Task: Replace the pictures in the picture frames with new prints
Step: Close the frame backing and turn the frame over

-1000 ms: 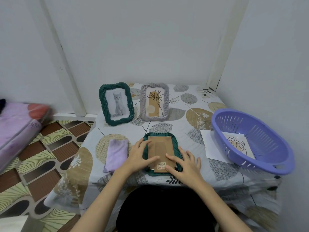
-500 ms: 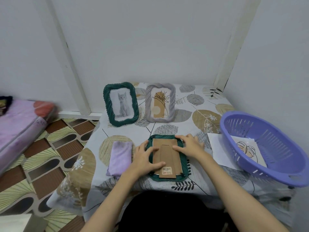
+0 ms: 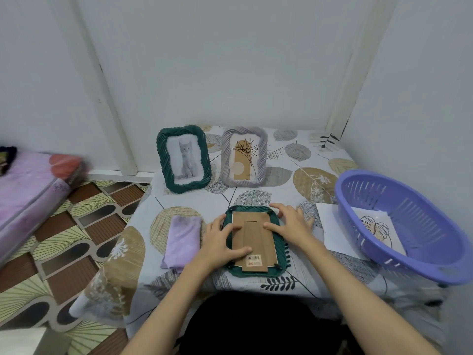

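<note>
Green frame [image 3: 279, 254] face-down at table's [image 3: 286, 142] near edge, cardboard backing [image 3: 253, 239] up. Left hand [image 3: 218, 243] and right hand [image 3: 291, 224], fingers spread flat, press backing; neither grips. Step, apparently: working backing tabs. Next: release or seat backing. Print [image 3: 381, 230] lies in purple basket [image 3: 419, 262].

We find only one label: a small sticker [image 3: 253, 260] on the brown backing board [image 3: 254, 239] of the face-down green frame [image 3: 280, 248], at the board's near end. It carries a barcode above an orange band, but the digits and any words on it are too small for us to read. We can read no other text, brand or number anywhere.
</note>
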### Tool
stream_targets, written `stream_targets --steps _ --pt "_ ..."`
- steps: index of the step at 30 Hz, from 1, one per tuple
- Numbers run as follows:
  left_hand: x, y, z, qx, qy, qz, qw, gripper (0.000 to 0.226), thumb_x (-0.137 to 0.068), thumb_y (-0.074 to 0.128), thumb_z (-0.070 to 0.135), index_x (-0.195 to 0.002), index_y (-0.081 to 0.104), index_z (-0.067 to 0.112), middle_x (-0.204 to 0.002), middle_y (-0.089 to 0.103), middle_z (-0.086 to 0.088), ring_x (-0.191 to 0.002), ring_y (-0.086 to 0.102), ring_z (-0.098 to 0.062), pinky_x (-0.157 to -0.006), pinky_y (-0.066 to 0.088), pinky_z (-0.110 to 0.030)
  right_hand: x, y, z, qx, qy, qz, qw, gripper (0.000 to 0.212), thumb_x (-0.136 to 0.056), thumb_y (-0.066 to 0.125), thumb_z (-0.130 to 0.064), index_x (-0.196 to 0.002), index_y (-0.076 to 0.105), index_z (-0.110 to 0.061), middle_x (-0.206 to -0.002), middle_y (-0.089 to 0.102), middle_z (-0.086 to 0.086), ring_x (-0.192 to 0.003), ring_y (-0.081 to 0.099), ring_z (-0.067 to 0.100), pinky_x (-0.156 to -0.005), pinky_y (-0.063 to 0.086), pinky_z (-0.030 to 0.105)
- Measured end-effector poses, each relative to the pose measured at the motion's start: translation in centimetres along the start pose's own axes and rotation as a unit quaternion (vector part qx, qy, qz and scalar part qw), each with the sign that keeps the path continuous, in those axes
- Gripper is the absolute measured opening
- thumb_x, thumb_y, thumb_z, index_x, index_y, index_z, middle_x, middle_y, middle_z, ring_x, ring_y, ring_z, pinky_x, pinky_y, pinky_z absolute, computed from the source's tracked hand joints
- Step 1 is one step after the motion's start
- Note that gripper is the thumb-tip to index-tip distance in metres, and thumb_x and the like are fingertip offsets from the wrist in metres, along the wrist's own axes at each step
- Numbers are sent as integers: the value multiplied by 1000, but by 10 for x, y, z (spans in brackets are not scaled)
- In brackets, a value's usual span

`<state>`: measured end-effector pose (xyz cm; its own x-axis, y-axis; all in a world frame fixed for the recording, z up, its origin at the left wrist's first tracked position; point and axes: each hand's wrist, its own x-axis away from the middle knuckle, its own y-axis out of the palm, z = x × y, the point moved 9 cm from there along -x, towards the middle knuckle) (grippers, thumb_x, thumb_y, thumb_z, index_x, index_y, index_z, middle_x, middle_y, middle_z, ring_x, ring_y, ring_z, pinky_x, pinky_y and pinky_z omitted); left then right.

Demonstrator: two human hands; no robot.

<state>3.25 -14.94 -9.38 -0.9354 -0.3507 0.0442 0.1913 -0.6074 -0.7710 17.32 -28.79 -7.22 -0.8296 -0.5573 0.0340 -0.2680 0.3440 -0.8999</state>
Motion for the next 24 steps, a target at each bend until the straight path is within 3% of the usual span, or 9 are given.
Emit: stream_targets --steps 4,7,15,24 --pt "-13 -14 0 39 -26 24 999 51 -80 67 41 -122 50 19 -136 35 -7 -125 33 -21 -98 24 -23 9 -2 2 -41 24 53 997 58 -78 58 -59 -129 41 -39 -118 55 -9 -119 40 16 -106 18 58" --pt "-30 -26 -7 21 -56 63 996 53 -82 65 39 -126 45 18 -125 46 -13 -118 42 -29 -98 28 -32 9 0 3 -43 33 43 998 55 -79 58 -58 -127 43 -37 -122 54 -9 -122 39 16 -106 17 59" --pt "-59 -22 -14 -38 -67 -2 997 57 -81 65 44 -133 45 33 -129 37 -12 -120 33 -32 -105 27 -36 6 3 4 -8 24 25 999 51 -81 52 -61 -127 45 -41 -131 46 -7 -126 33 18 -105 14 60" --pt "-65 -19 -18 -13 -47 0 999 42 -79 68 40 -118 55 30 -122 40 -11 -118 35 -30 -101 26 -34 4 5 6 -21 27 17 999 50 -80 54 -62 -124 47 -41 -131 46 -9 -126 33 17 -106 16 61"
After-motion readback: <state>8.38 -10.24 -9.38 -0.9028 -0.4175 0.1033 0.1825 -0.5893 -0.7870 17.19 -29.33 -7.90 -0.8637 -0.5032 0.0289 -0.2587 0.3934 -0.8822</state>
